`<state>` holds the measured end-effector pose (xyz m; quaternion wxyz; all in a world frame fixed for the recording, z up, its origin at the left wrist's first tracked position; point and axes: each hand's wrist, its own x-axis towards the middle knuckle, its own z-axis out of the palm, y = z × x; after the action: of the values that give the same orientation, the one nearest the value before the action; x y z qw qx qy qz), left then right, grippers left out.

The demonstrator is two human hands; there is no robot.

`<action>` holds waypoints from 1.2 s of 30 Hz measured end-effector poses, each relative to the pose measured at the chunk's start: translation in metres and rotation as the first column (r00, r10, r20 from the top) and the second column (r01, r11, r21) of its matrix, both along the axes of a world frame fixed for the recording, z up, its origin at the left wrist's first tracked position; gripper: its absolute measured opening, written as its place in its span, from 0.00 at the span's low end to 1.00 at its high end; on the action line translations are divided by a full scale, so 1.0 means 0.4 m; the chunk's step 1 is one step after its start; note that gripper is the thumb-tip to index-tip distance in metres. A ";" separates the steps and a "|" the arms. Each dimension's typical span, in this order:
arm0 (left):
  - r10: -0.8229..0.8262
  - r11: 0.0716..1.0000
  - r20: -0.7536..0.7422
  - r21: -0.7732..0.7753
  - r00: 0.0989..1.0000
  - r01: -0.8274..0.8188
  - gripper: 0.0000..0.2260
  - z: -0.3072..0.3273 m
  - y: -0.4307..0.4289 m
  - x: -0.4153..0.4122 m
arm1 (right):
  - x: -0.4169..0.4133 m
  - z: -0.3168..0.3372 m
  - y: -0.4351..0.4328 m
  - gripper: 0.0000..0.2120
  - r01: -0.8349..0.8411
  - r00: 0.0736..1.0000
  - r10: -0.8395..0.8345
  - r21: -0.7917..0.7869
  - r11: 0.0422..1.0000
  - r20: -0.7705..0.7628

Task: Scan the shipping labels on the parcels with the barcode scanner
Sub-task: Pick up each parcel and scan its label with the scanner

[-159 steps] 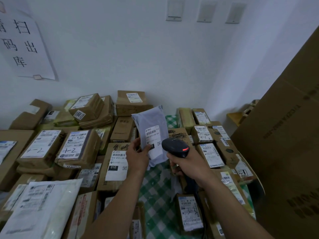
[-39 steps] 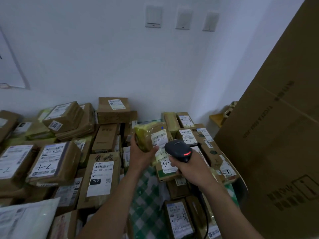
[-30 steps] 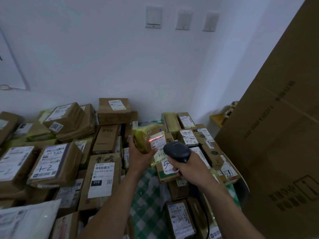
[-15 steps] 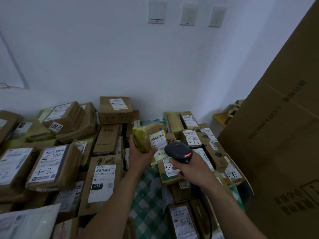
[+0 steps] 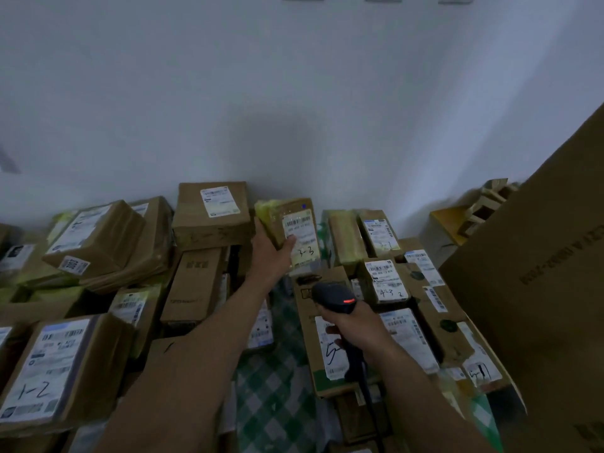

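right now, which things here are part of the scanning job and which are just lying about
In the job: black handheld barcode scanner in right hand; small yellow-taped brown parcel in left hand; labelled brown cardboard boxes around.
Lying about: green checked cloth; large brown cardboard sheet, right.

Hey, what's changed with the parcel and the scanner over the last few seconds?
The left hand swapped a grey plastic mailer for a brown parcel wrapped in yellow tape, held it to the black handheld barcode scanner for a red scan line, and has now carried it away toward the white back wall. The right hand kept gripping the scanner; the stacked cardboard boxes look unmoved.
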<state>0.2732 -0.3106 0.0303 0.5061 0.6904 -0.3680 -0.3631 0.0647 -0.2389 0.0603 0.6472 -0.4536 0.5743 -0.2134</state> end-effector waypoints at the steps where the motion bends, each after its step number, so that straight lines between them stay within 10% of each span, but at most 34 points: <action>1: -0.030 0.999 -0.008 0.035 1.000 0.030 0.43 -0.026 -0.035 -0.001 | 0.005 -0.020 -0.016 0.10 -0.005 1.000 0.005 0.018 1.000 -0.007; 17: -0.121 0.890 -0.113 0.427 0.986 0.158 0.31 -0.349 -0.349 -0.002 | 0.011 -0.170 -0.138 0.09 -0.025 0.997 0.032 0.103 0.994 -0.066; 36: -0.241 0.924 -0.133 0.271 0.961 0.269 0.20 -0.222 -0.211 -0.025 | 0.023 -0.182 -0.134 0.08 -0.006 0.995 0.018 0.123 0.992 -0.094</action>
<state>0.2630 -0.3951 -0.0587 0.3664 0.6840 -0.3733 -0.5085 0.0738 -0.2924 -0.0125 0.6470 -0.4260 0.6139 -0.1520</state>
